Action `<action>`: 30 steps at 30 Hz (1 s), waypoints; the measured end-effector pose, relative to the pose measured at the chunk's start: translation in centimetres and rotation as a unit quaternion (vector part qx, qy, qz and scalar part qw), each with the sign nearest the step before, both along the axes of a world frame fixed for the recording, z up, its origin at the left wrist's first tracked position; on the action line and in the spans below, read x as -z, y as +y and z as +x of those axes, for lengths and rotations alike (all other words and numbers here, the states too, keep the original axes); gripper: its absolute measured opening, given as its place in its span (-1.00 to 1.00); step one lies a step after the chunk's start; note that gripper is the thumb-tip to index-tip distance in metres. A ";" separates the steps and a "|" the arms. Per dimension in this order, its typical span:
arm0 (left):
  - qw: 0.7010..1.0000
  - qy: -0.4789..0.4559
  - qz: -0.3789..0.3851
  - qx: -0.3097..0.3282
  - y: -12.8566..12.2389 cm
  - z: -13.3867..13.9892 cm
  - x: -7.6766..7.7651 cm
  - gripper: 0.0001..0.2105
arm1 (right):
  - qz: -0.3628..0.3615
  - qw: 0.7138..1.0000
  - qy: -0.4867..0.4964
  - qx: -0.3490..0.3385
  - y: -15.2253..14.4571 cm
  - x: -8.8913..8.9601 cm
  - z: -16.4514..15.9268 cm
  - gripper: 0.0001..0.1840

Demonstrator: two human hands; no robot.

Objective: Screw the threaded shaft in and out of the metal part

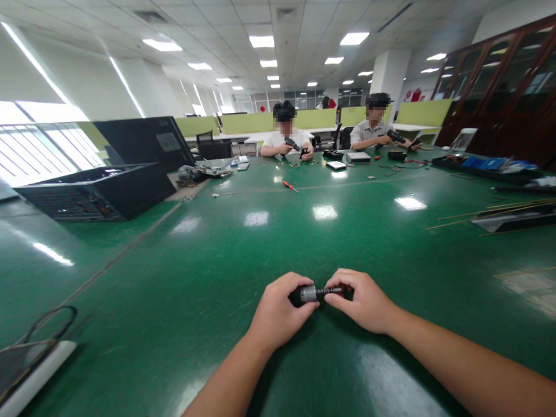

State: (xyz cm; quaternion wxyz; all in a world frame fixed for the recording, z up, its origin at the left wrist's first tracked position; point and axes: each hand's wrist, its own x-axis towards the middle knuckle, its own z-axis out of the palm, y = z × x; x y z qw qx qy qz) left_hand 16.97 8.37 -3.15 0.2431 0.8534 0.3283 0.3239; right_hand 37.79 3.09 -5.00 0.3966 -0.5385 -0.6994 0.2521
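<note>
In the head view, both hands meet over the green tabletop around a small motor-like part with a silver and black cylindrical body [308, 293]. My left hand [280, 310] is closed around the body, thumb below and fingers above. From the body's right end runs a thin ribbed shaft [330, 291], dark near the body and metallic further out. My right hand [362, 301] pinches this shaft between thumb and fingers, and its tip is partly hidden there. The part lies roughly level, just above or on the table; I cannot tell which.
On the green table [208, 255] lies an orange-handled screwdriver [289, 186]. An opened black computer case [99, 191] stands left. A white-edged device with a cable [39, 365] sits near left. Thin rods [460, 220] lie right. Two people across the table hold power drills [292, 143].
</note>
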 end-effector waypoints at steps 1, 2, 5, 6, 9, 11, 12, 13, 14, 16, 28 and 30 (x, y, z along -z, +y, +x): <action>1.000 0.000 0.001 0.000 0.0 0.0 0.0 -0.78 | 0.001 1.000 0.000 0.001 0.0 0.0 0.0 -0.93; 1.000 -0.001 0.003 0.000 0.0 0.0 0.0 -0.78 | 0.002 1.000 0.000 0.003 0.0 0.0 0.0 -0.93; 1.000 -0.002 0.005 -0.002 0.1 0.0 0.1 -0.78 | -0.001 1.000 0.006 0.008 0.1 -0.1 0.0 -0.93; 1.000 -0.003 0.006 -0.003 0.1 0.0 0.1 -0.77 | -0.003 1.000 0.009 0.009 0.1 -0.1 0.1 -0.93; 1.000 -0.004 0.006 -0.008 0.2 -0.1 0.1 -0.77 | -0.008 1.000 0.018 0.017 0.1 -0.1 0.1 -0.92; 1.000 -0.002 0.005 -0.013 0.2 -0.1 0.2 -0.77 | -0.013 0.999 0.024 0.020 0.1 -0.1 0.1 -0.92; 1.000 -0.001 0.004 -0.014 0.2 -0.2 0.2 -0.77 | -0.015 0.999 0.026 0.021 0.2 0.0 0.1 -0.91; 1.000 0.000 0.004 -0.016 0.2 -0.2 0.2 -0.77 | -0.016 0.999 0.029 0.022 0.2 0.1 0.1 -0.91; 1.000 0.001 0.003 -0.016 0.2 -0.2 0.2 -0.76 | -0.017 0.999 0.031 0.022 0.2 0.1 0.1 -0.91; 1.000 0.002 0.004 -0.016 0.3 -0.2 0.2 -0.76 | -0.018 0.999 0.036 0.025 0.3 0.2 0.1 -0.91; 1.000 -0.003 0.005 -0.027 0.4 -0.3 0.3 -0.66 | -0.046 0.992 0.113 0.043 0.3 0.2 0.1 -0.81; 0.999 -0.011 0.014 -0.028 0.5 -0.4 0.2 -0.63 | -0.065 0.986 0.151 0.039 0.5 0.4 0.2 -0.75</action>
